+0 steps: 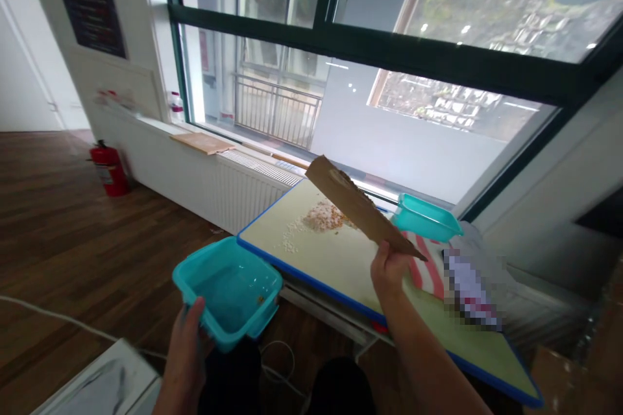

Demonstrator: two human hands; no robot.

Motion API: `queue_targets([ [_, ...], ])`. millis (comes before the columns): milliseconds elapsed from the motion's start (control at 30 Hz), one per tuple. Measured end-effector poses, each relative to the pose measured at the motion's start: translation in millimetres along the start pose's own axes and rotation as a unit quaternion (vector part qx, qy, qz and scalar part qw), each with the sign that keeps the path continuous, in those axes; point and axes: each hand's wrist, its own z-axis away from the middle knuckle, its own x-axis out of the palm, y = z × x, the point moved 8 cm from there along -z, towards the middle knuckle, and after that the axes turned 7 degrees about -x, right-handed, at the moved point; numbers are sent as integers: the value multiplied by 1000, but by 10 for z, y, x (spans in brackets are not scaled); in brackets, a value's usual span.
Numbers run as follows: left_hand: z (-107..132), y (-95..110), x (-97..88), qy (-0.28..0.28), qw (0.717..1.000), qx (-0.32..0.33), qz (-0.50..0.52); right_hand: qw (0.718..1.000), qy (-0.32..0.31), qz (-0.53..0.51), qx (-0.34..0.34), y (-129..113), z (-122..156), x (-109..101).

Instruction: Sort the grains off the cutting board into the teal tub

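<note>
My left hand (187, 343) grips the near left rim of a turquoise plastic basin (228, 285). The basin is held beside the table's left edge, with a small bit of something on its inner wall. In my right hand (389, 269) is a strip of brown cardboard (363, 207), raised at a slant over the table, one long edge torn. Behind the strip a pile of pale and orange grains (324, 215) lies on the pale yellow table (341, 272), with white grains scattered to its left. The cardboard hides part of the pile's right side.
A second turquoise basin (428, 217) stands at the table's back right, near a red-and-white striped cloth (423, 266) and a blurred-out item (472, 292). A radiator (243, 188) runs under the window. A red fire extinguisher (109, 168) stands on the floor; cables lie below.
</note>
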Motion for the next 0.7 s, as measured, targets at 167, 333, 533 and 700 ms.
queue_targets([
  [167, 119, -142, 100, 21, 999, 26, 8, 995, 61, -40, 64, 225, 71, -11],
  [333, 274, -229, 322, 10, 999, 36, 21, 989, 81, -62, 106, 267, 74, -26],
  [533, 396, -306, 398, 35, 997, 45, 60, 984, 69, -72, 145, 369, 110, 10],
  [700, 404, -297, 400, 35, 994, 77, 71, 985, 45, -110, 124, 355, 99, 77],
])
